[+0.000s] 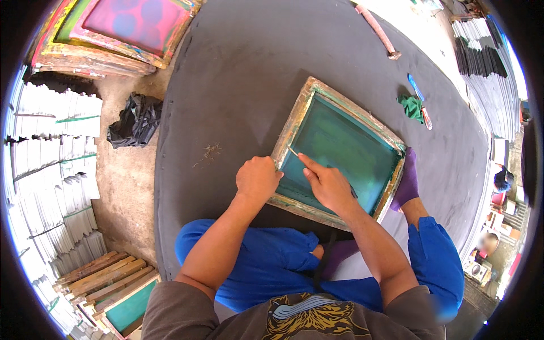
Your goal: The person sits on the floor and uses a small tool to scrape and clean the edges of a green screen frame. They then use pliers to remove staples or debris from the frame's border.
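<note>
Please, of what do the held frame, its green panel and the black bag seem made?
Frame: probably wood, rough; it looks brown, worn and paint-stained.
Green panel: smooth, flat sheet, perhaps mesh, but no weave shows.
Black bag: likely thin, glossy plastic, since its creases shine.

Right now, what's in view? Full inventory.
Framed screen: 1, wood and green, centre
Thin tool: 1, pale tip, over screen
Worktop: 1, dark grey, underneath
Hammer-like tool: 1, pinkish, top right
Cloth: 1, green, right
Slim tools: apparently 2, blue, red-white, beside cloth
Debris tuft: 1, brown, left of screen
Plastic bag: 1, black, left
Stacked frames: several, multicoloured, upper left
Wooden frames: several, brown, lower left
Sheet stacks: many, white and black, both sides
Legs: 2, blue trousers, bottom
Left hand: 1, bare, frame's edge
Right hand: 1, bare, holding thin tool
</note>
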`<state>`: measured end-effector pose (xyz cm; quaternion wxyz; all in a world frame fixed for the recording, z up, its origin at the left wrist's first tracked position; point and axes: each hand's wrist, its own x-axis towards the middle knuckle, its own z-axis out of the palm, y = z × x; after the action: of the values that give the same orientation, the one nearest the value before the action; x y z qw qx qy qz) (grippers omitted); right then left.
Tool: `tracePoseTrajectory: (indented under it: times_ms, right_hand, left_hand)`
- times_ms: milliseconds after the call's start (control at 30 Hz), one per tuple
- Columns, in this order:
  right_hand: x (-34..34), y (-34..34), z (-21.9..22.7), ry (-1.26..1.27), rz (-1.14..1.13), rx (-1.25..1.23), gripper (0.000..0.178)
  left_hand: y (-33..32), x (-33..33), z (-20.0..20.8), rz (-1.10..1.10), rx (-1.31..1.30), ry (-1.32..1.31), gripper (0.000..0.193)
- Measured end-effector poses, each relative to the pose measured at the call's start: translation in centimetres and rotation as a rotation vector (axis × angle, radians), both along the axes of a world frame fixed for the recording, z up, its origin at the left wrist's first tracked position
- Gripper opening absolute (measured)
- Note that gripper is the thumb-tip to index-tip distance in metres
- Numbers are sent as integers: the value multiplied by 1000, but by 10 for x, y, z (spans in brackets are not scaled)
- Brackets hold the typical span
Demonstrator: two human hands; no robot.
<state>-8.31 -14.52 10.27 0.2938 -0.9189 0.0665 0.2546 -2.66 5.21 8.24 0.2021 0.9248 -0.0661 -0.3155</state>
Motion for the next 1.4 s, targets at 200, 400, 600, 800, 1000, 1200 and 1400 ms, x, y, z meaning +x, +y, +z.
tracePoseTrajectory:
  times_ms: [200,400,600,800,1000,1200,1400]
  right_hand:
    - [5,6,7,-24,107,-141,43]
    - [18,37,30,123,231,-375,48]
    - [18,26,27,196,113,-147,47]
    - [4,5,-5,56,-116,255,46]
    - [-5,6,-29,148,-186,337,50]
    - [1,19,-12,139,-21,58,49]
    - [-9,1,-49,138,-369,595,53]
  left_hand:
    - [0,-2,-5,-3,-9,-21,37]
    - [0,-8,-12,-43,-16,-84,31]
    - [-3,-6,-16,-16,4,-89,30]
    - [-5,-7,-15,-20,5,-89,31]
    - [-2,-7,-15,-24,3,-96,29]
    - [2,-5,-14,-20,23,-82,26]
    - [-5,-3,-15,-33,23,-120,23]
